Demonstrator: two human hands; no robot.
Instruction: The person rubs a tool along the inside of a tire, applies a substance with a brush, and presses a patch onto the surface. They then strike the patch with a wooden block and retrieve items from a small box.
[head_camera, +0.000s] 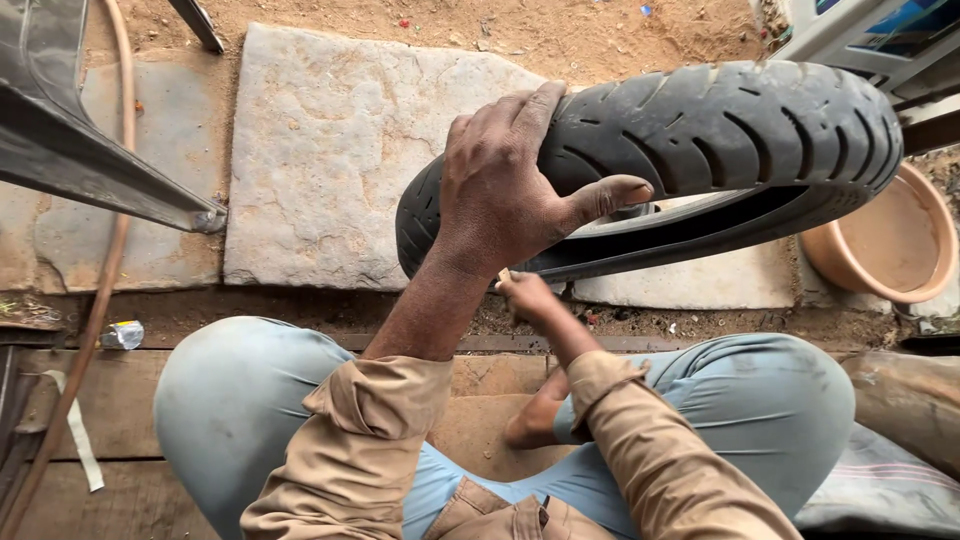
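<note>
— Tyre (700, 130) position?
— Black, treaded, held up on edge above the stone slab (330, 150); a terracotta bowl (885, 240) sits just beside it.
— Left hand (505, 190)?
— Its grip wraps over the tread, thumb along the sidewall.
— Right hand (525, 295)?
— Under the tyre's rim, pinching something small and pale; I cannot tell what.
</note>
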